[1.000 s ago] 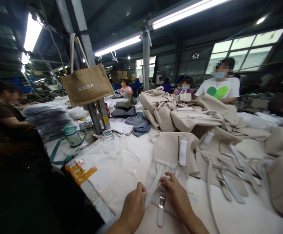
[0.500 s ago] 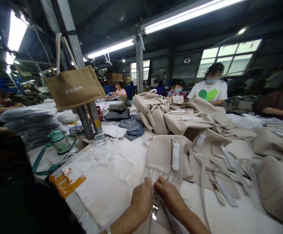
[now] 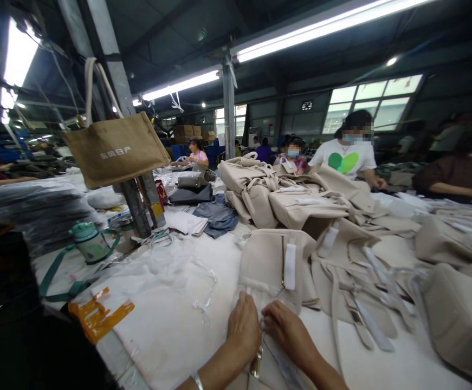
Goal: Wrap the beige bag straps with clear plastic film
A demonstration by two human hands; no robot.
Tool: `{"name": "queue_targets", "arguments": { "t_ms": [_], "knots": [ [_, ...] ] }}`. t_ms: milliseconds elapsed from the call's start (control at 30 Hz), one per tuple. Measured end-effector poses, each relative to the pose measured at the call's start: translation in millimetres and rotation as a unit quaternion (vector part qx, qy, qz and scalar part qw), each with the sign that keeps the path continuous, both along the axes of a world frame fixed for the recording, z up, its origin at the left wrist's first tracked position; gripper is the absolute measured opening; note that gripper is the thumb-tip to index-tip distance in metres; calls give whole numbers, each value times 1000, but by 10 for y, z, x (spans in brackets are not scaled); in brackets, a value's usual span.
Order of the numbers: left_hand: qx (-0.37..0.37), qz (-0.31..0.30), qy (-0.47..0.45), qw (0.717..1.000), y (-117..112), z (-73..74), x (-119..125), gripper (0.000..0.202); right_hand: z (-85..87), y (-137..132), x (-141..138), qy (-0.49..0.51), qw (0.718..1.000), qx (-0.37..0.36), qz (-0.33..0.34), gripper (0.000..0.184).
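A beige bag (image 3: 260, 257) with a vertical zipper lies on the table in front of me, a white strip (image 3: 290, 265) beside the zipper. My left hand (image 3: 244, 322) and my right hand (image 3: 282, 325) are at its lower edge, close together. Both have their fingers pinched on a beige strap with clear plastic film around it; the fingers cover most of the spot. A metal buckle (image 3: 256, 364) shows just below my left hand. To the right lies another beige bag (image 3: 333, 276), its straps loose.
A heap of beige bags (image 3: 284, 203) rises behind. Clear plastic (image 3: 179, 265) lies left, near orange tape (image 3: 99, 314) on the table's edge. A green bottle (image 3: 91, 244) stands by a post (image 3: 138, 208) with a hanging brown tote (image 3: 116, 149). Co-workers sit across the table.
My hands have moved slightly apart, and the left one has turned, with its fingers still pinched. The view has shifted a little to the right.
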State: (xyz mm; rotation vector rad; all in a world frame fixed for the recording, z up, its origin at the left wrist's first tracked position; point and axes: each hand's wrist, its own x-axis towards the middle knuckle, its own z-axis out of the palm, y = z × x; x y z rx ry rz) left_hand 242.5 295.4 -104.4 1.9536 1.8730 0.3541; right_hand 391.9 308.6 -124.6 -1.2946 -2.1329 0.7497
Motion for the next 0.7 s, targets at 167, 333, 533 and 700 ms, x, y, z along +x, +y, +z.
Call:
{"name": "queue_targets", "arguments": {
  "t_ms": [167, 333, 533, 700],
  "knots": [
    [25, 9, -61, 998, -3, 24, -69, 24, -15, 8, -64, 23, 996, -59, -66, 13],
    [43, 23, -132, 990, -47, -24, -198, 12, 48, 38, -168, -26, 997, -35, -71, 7],
    [-14, 13, -214, 977, -265, -65, -397, 24, 133, 82, 6, -136, 985, 40, -100, 13],
    [-97, 0, -264, 960, -432, -44, -604, 25, 133, 228, 13, -249, 960, 82, -102, 24]
  ]
}}
